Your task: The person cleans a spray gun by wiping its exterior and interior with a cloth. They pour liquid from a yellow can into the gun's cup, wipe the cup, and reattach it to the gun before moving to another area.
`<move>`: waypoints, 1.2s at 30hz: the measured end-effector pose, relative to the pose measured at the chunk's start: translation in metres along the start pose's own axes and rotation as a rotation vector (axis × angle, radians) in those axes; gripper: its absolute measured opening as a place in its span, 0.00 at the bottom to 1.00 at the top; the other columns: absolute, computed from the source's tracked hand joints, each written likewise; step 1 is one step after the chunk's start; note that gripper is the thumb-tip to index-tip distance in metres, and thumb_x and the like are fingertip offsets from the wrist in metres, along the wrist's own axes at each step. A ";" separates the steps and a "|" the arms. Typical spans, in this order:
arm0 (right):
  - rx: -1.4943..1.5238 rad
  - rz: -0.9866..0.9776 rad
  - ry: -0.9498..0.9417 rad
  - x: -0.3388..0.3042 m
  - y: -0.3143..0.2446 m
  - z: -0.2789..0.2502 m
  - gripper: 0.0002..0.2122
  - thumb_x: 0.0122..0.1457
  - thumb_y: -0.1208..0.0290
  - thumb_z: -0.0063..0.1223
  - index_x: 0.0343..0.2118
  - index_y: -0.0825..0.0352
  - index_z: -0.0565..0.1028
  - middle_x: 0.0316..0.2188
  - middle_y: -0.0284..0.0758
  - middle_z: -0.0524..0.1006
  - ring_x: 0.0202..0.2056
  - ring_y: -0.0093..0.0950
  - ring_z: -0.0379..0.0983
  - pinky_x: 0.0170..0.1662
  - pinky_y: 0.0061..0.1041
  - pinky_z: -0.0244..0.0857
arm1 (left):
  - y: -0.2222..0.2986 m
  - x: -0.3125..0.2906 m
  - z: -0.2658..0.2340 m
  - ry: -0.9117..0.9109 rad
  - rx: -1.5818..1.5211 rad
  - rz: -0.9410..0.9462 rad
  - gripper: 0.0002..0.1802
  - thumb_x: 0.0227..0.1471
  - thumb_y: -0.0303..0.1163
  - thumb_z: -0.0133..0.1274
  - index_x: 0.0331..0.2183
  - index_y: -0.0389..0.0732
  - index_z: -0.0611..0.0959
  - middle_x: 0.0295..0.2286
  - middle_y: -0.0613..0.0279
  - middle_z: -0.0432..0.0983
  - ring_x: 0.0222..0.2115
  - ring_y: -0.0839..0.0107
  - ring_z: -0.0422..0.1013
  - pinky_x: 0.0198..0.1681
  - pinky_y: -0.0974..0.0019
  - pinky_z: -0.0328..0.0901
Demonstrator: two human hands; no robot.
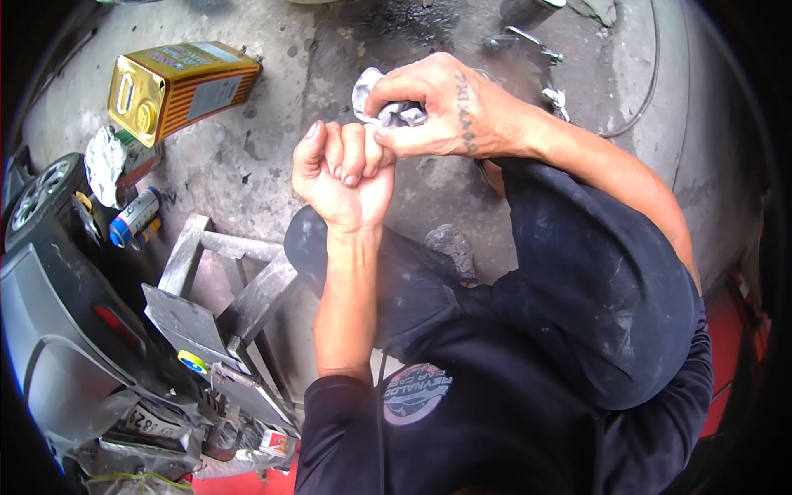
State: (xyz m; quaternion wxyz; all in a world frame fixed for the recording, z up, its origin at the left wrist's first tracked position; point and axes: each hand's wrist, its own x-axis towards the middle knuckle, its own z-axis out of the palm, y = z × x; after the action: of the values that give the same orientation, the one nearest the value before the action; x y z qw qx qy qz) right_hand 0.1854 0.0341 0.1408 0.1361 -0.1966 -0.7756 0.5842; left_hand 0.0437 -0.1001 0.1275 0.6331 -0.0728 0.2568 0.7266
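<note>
In front of my knees, my right hand [450,107] is closed around a crumpled white and grey cloth [404,114], part of which pokes out past the fingers. The thumb side of this hand meets the curled fingers of my left hand [346,169]. My left hand is turned palm up, its fingers folded toward the palm and its thumb along the outer side. Nothing shows inside it.
A rectangular yellow and red metal can [186,91] lies on the stained concrete floor. Near it are a blue and white spray can [136,216] and a grey car [62,346]. A metal stand [235,247] is by my left knee. Metal tools [524,41] and a hose [653,78] lie far right.
</note>
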 end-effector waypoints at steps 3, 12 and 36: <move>-0.057 0.025 -0.042 0.000 0.002 0.001 0.14 0.52 0.66 0.63 0.36 0.72 0.79 0.28 0.47 0.79 0.30 0.40 0.79 0.35 0.33 0.71 | -0.005 0.001 0.002 -0.029 0.066 -0.009 0.27 0.61 0.41 0.45 0.11 0.49 0.61 0.09 0.69 0.55 0.14 0.73 0.52 0.25 0.65 0.52; -0.005 0.061 -0.048 -0.004 0.002 -0.002 0.14 0.51 0.67 0.62 0.38 0.72 0.78 0.26 0.46 0.79 0.29 0.38 0.79 0.34 0.33 0.70 | -0.008 0.001 -0.001 -0.008 0.022 -0.025 0.27 0.61 0.40 0.44 0.11 0.49 0.61 0.08 0.69 0.55 0.15 0.73 0.52 0.25 0.65 0.52; 0.306 0.345 -0.093 -0.007 0.004 -0.004 0.13 0.49 0.70 0.58 0.37 0.72 0.77 0.27 0.32 0.76 0.31 0.19 0.70 0.37 0.24 0.65 | -0.011 0.003 -0.003 -0.114 0.142 -0.009 0.27 0.62 0.42 0.44 0.11 0.50 0.60 0.08 0.70 0.54 0.15 0.74 0.49 0.26 0.65 0.51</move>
State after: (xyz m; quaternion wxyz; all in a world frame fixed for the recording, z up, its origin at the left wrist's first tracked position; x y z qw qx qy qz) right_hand 0.1943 0.0352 0.1379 0.0264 -0.2762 -0.6385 0.7179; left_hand 0.0530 -0.0983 0.1210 0.6536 0.0127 0.2708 0.7066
